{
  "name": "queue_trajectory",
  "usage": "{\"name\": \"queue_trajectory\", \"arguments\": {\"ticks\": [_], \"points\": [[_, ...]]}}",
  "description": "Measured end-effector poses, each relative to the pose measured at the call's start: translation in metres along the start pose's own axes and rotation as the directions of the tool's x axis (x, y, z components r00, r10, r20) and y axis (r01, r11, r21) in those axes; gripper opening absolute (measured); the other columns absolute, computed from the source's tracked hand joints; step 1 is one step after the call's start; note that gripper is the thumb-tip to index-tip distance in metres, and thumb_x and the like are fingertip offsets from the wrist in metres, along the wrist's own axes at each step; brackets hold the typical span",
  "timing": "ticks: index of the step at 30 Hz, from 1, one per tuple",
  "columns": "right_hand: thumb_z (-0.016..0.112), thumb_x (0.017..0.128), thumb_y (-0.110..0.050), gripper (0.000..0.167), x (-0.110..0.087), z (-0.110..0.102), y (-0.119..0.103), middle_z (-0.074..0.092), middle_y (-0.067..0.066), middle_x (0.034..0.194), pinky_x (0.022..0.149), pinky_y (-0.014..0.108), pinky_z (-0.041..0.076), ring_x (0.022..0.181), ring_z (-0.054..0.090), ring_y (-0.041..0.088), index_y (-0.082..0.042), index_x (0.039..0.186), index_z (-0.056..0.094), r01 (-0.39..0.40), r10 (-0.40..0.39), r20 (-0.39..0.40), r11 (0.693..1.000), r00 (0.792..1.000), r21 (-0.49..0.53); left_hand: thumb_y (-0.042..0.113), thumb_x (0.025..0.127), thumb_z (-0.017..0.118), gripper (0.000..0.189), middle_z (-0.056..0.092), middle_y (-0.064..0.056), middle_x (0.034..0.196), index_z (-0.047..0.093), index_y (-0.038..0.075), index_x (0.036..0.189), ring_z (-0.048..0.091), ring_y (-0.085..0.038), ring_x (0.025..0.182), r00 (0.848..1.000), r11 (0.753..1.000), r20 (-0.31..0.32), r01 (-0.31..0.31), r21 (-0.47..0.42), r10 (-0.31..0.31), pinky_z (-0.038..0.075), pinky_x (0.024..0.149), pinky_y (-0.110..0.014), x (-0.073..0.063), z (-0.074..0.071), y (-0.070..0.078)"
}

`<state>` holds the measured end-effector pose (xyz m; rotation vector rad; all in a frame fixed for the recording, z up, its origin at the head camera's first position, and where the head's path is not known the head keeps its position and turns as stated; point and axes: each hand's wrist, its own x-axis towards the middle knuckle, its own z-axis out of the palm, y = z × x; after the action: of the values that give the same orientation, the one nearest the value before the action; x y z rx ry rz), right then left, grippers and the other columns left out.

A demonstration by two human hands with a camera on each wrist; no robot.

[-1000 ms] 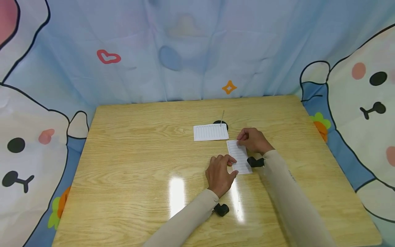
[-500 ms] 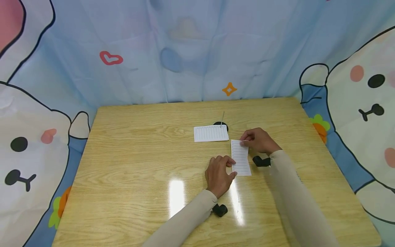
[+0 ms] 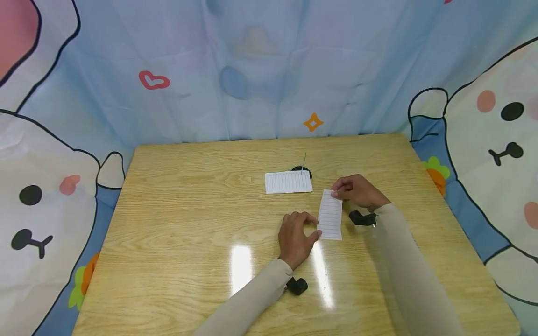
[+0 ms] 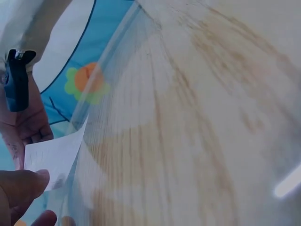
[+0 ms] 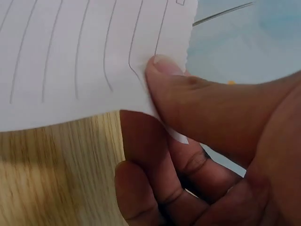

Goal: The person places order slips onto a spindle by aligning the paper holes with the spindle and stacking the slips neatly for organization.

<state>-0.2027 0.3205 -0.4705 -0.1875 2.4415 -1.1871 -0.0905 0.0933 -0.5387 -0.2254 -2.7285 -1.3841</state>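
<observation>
In the head view a white lined paper slip (image 3: 329, 215) stands lengthwise between both hands. My right hand (image 3: 357, 190) pinches its upper right corner; in the right wrist view the thumb (image 5: 171, 82) presses the paper from above, fingers behind, and the sheet bends there. My left hand (image 3: 296, 237) is at the slip's lower left edge, thumb and index finger apart, the thumb over the paper. Behind the slip more lined paper (image 3: 288, 182) is stuck on a thin upright metal spike (image 3: 304, 161) with a round black base (image 3: 308, 169).
The wooden table (image 3: 201, 196) carries these things near its middle and has bright reflections toward the front. A cartoon-printed curtain (image 3: 252, 70) hangs behind and at both sides. Black wrist cameras (image 3: 297, 286) sit on both sleeves.
My right hand has moved right, taking the slip's top with it, so the slip now leans the other way. My left hand has shifted slightly left. The spike and its paper stay put.
</observation>
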Motion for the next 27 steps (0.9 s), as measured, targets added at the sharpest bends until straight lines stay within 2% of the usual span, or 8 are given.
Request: {"name": "queue_trajectory", "arguments": {"ticks": [4,10,13,18,24,27], "points": [[0.067,0.106,-0.019,0.027,-0.001,0.000,0.003,0.075,0.010,0.101,0.088,0.037,0.058,0.092,0.068,0.017,0.003,0.122,0.069,-0.051,0.051,-0.011,0.998,0.999,0.038,0.025,0.088,0.089,0.017,0.077,0.007,0.100,0.079,0.025,0.101,0.053,-0.007,0.086,1.000,0.998,-0.001,-0.007,-0.059,0.007,0.038,0.073,-0.017,0.001,-0.002,-0.002],[0.068,0.105,-0.019,0.031,-0.003,0.002,0.004,0.075,0.006,0.100,0.086,0.035,0.060,0.090,0.070,0.015,0.005,0.125,0.067,-0.100,0.109,-0.059,0.985,0.992,0.137,0.023,0.091,0.086,0.008,0.069,0.002,0.083,0.081,0.023,0.096,0.047,-0.004,0.076,0.999,0.982,-0.008,0.044,-0.183,-0.046,0.034,0.067,-0.017,0.001,-0.003,-0.004],[0.068,0.105,-0.018,0.033,-0.003,0.003,0.005,0.075,0.003,0.099,0.087,0.035,0.060,0.090,0.071,0.012,0.006,0.127,0.065,-0.100,0.114,-0.069,0.979,0.991,0.178,0.020,0.092,0.085,0.006,0.067,0.002,0.079,0.083,0.022,0.096,0.047,-0.002,0.073,0.996,0.963,-0.037,0.066,-0.261,-0.078,0.036,0.068,-0.018,0.002,-0.004,-0.006],[0.071,0.104,-0.019,0.036,-0.002,0.006,0.005,0.077,-0.004,0.096,0.088,0.036,0.060,0.089,0.071,0.010,0.006,0.128,0.064,-0.110,0.136,-0.086,0.961,0.987,0.254,0.014,0.093,0.082,0.007,0.078,0.001,0.084,0.084,0.020,0.097,0.054,0.001,0.071,0.988,0.921,-0.110,0.058,-0.384,-0.108,0.044,0.071,-0.018,0.004,-0.008,-0.009],[0.073,0.102,-0.018,0.038,0.001,0.011,0.003,0.077,-0.007,0.095,0.086,0.034,0.061,0.087,0.072,0.009,0.008,0.128,0.064,-0.104,0.143,-0.106,0.945,0.984,0.311,0.017,0.092,0.082,0.007,0.080,0.002,0.087,0.085,0.020,0.098,0.054,0.000,0.070,0.973,0.908,-0.184,0.048,-0.416,-0.136,0.045,0.070,-0.019,0.004,-0.010,-0.011],[0.072,0.102,-0.016,0.036,0.001,0.013,0.005,0.077,-0.008,0.095,0.085,0.032,0.061,0.086,0.072,0.009,0.007,0.127,0.063,-0.093,0.134,-0.099,0.937,0.986,0.336,0.015,0.092,0.083,0.007,0.080,0.000,0.085,0.085,0.018,0.097,0.056,-0.001,0.071,0.965,0.898,-0.217,0.038,-0.438,-0.147,0.047,0.074,-0.022,0.006,-0.013,-0.011]]}}
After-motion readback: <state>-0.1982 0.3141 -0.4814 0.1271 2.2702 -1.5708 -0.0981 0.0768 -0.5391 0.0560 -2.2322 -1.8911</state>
